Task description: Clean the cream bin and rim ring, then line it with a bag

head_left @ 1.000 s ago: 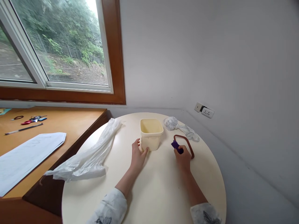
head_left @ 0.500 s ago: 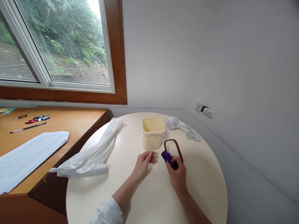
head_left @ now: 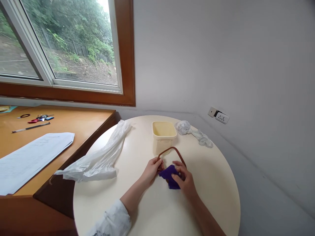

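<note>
My left hand (head_left: 152, 171) is closed, with thumb and fingers pinching the left end of a thin brown handle (head_left: 175, 148), a bent loop arching between my two hands. In my right hand (head_left: 186, 182) is a crumpled purple cloth (head_left: 171, 175), gripped between thumb and fingers. The handle's right end runs down behind the fingers of my right hand; whether they grip it is hidden. Just beyond the handle stands a cream plastic bucket (head_left: 164, 135), upright and open at the top, apart from both hands.
Left on the round cream table (head_left: 152, 209) lies a flattened white plastic bag (head_left: 103, 160). A twisted plastic bag (head_left: 194, 132) lies behind right. The adjoining wooden desk (head_left: 83, 118) holds papers (head_left: 36, 160), a pen (head_left: 31, 127) and keys (head_left: 43, 118). Wall sockets (head_left: 222, 117) are at right.
The brown handle has moved left and its left end is now in my left hand, which held nothing visible before. The purple cloth has shifted left and spread out more.
</note>
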`<control>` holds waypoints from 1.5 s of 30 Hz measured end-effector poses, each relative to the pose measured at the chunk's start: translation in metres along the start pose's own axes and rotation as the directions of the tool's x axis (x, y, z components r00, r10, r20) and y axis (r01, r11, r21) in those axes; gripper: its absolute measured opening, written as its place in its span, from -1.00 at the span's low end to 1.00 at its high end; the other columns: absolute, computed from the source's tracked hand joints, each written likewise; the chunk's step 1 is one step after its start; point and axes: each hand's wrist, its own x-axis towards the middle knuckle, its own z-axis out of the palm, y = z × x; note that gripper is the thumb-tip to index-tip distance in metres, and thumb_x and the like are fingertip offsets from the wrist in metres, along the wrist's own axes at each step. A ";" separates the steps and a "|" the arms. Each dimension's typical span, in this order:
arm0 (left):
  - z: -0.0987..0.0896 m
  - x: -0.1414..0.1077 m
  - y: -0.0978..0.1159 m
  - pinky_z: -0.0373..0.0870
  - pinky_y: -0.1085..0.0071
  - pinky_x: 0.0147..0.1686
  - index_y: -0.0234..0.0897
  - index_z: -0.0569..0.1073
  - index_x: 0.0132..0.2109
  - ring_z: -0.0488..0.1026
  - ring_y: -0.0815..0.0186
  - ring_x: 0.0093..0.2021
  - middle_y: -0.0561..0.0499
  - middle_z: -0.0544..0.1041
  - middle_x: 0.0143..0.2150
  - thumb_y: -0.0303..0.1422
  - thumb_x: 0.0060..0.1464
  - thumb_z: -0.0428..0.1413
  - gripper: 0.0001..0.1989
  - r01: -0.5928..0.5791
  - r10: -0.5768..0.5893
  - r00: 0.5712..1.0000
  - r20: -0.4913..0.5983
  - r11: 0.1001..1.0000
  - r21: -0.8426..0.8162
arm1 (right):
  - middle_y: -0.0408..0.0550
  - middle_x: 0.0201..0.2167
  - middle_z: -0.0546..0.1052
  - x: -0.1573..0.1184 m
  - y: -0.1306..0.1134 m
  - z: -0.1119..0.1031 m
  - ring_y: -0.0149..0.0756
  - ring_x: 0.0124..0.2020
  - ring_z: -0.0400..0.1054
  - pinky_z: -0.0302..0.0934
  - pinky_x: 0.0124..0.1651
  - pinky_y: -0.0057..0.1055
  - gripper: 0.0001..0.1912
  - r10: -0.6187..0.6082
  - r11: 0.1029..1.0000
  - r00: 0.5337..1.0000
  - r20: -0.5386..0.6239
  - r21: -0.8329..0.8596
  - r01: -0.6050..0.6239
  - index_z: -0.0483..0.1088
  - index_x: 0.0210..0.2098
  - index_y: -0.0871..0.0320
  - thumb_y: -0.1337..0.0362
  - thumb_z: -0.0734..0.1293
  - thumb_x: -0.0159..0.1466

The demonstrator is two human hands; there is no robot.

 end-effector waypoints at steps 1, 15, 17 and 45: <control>-0.001 0.000 0.000 0.23 0.51 -0.51 -0.32 0.28 -0.47 0.28 0.48 -0.60 0.12 0.32 -0.61 -0.24 -0.02 0.11 -0.75 0.010 -0.010 1.000 0.011 1.000 -0.004 | 0.02 -0.16 0.37 0.002 -0.002 -0.005 -0.41 -0.45 0.29 0.21 -0.45 -0.48 -0.83 -0.002 0.999 0.998 -0.069 0.035 0.004 0.26 -0.57 0.19 0.24 0.31 0.03; 0.002 -0.006 0.010 -0.02 0.54 -0.66 -0.31 0.27 -0.40 0.03 0.54 -0.72 0.19 0.14 -0.68 -0.09 0.07 -0.06 -0.66 0.155 -0.145 0.981 0.130 0.986 -0.069 | -0.13 -0.49 0.36 0.054 -0.037 -0.002 -0.36 -0.43 0.22 0.12 -0.29 -0.40 -0.88 -0.450 0.750 0.891 -0.064 -0.568 0.338 0.23 -0.49 0.14 0.28 0.20 0.16; 0.001 -0.004 0.009 -0.04 0.54 -0.67 -0.30 0.22 -0.46 0.02 0.54 -0.71 0.18 0.13 -0.69 -0.08 0.06 -0.06 -0.64 0.154 -0.145 0.983 0.114 0.986 -0.066 | -0.07 -0.40 0.43 0.051 -0.029 0.016 -0.30 -0.32 0.28 0.11 -0.16 -0.33 -0.90 -0.459 0.644 0.872 0.169 -0.613 0.458 0.27 -0.46 0.14 0.29 0.21 0.18; 0.005 -0.009 0.030 -0.27 0.55 -0.71 -0.24 -0.01 -0.61 -0.18 0.58 -0.72 0.23 -0.10 -0.70 -0.09 0.03 0.00 -0.53 0.018 -0.006 0.987 -0.160 0.997 0.071 | -0.05 -0.28 0.53 0.057 -0.008 -0.016 -0.28 -0.30 0.38 0.21 -0.23 -0.39 -0.72 -0.216 0.742 0.959 0.183 -0.608 0.283 0.38 -0.15 0.12 0.36 0.13 0.21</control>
